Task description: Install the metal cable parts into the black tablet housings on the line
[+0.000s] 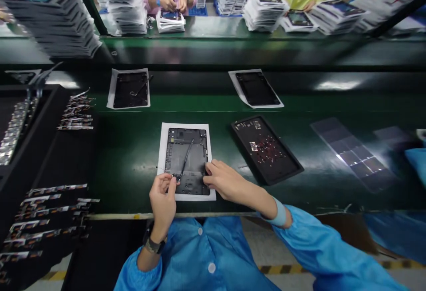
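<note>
A black tablet housing (pixel 196 167) lies on a white sheet (pixel 163 142) in front of me on the green bench. A thin black cable (pixel 187 158) runs slantwise across the housing. Over the housing's lower left, my left hand (pixel 163 195) is closed, thumb and forefinger pinching the lower end of this cable near a small dark part. My right hand (pixel 222 179) touches the right edge of the housing with its fingers pressed together; whatever they may hold is hidden.
Right of the housing sits a black tray (pixel 266 149) with tiny screws. Clear film sheets (pixel 353 153) lie farther right. Two more housings (pixel 131 89) (pixel 254 88) rest behind. Strip-like parts (pixel 76 113) fill the left side. Across the bench, co-workers work among tall stacks (pixel 53 20).
</note>
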The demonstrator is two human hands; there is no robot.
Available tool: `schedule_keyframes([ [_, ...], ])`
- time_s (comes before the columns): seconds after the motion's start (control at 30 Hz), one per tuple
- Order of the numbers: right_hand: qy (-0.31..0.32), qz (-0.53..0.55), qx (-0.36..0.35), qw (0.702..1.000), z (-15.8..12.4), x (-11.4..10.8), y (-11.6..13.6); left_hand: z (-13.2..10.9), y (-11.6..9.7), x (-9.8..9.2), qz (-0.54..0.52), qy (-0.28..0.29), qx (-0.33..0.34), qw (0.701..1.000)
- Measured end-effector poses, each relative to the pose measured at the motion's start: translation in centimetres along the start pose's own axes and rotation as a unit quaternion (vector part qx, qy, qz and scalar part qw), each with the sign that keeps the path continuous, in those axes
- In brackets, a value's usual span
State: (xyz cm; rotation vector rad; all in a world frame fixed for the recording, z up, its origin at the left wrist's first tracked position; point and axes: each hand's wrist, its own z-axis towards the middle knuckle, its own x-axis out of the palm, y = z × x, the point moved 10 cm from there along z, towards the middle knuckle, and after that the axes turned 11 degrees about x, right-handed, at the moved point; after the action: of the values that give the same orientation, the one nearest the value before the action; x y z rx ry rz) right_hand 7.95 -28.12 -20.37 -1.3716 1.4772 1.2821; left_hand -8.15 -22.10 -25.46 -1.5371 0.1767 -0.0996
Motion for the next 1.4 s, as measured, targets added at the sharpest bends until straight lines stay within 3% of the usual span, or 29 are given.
schedule_keyframes([
  [0.17,0.076,-0.07,0.006,0.995,0.7,0.9,0.4,-0.2,-0.1,0.1,-0.005,-0.012,-0.006,1.0],
  [0.3,0.088,0.021,0.055,0.994,-0.8,0.9,-1.5,-0.2,-0.1,0.0,-0.021,-0.031,-0.005,0.999],
  [0.47,0.011,0.257,0.101,0.961,-2.0,0.0,-4.1,-0.2,-0.5,-1.0,-0.087,-0.098,0.022,0.991],
  [0.6,-0.093,0.401,0.099,0.906,-2.2,0.2,-4.0,-0.3,-0.9,-1.0,-0.056,-0.085,0.019,0.995],
  [0.7,-0.174,0.44,0.141,0.87,-2.8,1.0,-4.2,-0.6,-0.8,-0.7,-0.038,-0.065,-0.005,0.997],
  [0.83,-0.235,0.44,0.193,0.845,-3.5,1.6,-4.4,-0.7,-0.9,0.1,-0.037,-0.041,-0.025,0.998],
  [1.4,-0.236,0.456,0.216,0.83,-1.3,1.1,-3.4,-0.6,-1.0,2.0,-0.075,-0.019,-0.024,0.997],
])
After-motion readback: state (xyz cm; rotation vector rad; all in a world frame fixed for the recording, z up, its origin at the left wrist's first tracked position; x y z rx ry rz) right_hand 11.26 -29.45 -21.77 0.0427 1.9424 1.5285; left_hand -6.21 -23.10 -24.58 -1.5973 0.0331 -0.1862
